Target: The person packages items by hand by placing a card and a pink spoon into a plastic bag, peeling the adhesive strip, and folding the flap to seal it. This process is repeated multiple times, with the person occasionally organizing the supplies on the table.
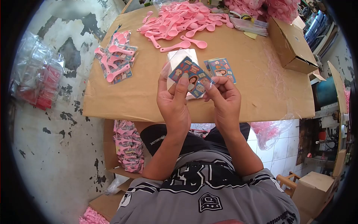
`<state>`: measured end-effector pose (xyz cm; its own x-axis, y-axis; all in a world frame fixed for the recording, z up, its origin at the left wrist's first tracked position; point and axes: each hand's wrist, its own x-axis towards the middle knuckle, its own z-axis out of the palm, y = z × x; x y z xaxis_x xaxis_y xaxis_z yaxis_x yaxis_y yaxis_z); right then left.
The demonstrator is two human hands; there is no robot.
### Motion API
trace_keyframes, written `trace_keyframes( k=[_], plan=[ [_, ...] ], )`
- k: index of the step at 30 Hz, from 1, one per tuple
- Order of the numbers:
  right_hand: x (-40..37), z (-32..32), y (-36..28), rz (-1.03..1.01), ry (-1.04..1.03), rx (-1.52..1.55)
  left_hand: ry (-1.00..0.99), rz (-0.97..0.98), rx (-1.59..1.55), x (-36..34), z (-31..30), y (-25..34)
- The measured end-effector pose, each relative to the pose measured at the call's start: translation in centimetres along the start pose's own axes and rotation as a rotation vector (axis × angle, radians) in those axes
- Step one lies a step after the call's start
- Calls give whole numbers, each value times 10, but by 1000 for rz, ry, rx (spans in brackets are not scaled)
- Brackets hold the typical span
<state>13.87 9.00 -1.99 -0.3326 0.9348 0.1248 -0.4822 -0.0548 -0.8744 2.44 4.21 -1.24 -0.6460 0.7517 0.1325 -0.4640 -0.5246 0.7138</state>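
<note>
A blue printed card [193, 79] is held between both hands, tilted over the table's front part. My left hand [176, 95] pinches its left side, thumb on top, with clear plastic around the fingers. At the card's right edge, my right hand [225, 95] closes thumb and fingers on it. White sheets or bags [182, 54] lie just behind and under the card. To the right, partly behind my right hand, is a small stack of similar blue cards [223, 68]. A big pile of pink spoons [179, 20] lies further back.
Cards with pink spoons [117, 61] lie at the table's [156, 108] left. An open cardboard box [292, 46] stands at the right edge, near plastic packets [249, 26]. Below the table, at left, a box holds several packed pink spoons [128, 145].
</note>
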Motion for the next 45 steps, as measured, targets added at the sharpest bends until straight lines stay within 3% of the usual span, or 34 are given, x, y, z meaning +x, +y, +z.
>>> trace_keyframes(
  k=[8,14,17,20,23,30,33,36,39,42,45],
  plan=[
    [1,9,-1,26,-7,28,-17,-58,-35,-5,2,1],
    [4,13,1,15,1,10,-65,-129,125,-12,0,-2],
    [1,9,-4,14,-50,-78,-70,-20,117,-12,4,-6],
    [-1,5,-7,46,-69,-100,-122,-50,-55,-3,3,0],
    [-3,10,-9,65,-40,-81,-221,-231,-251,3,-2,7],
    [-9,6,-8,57,20,-117,-196,-413,-486,3,2,8],
    [-11,7,-6,115,18,-97,-250,-309,-393,5,11,11],
    [-13,8,5,35,-34,-138,-253,-172,-267,7,10,11],
    [-15,7,5,124,-60,-79,-240,-121,-346,4,9,9],
    [-16,4,-1,211,-73,-168,-253,-125,-377,1,6,5],
    [-12,17,8,38,-73,-112,-211,-206,-446,-4,9,6]
  ],
)
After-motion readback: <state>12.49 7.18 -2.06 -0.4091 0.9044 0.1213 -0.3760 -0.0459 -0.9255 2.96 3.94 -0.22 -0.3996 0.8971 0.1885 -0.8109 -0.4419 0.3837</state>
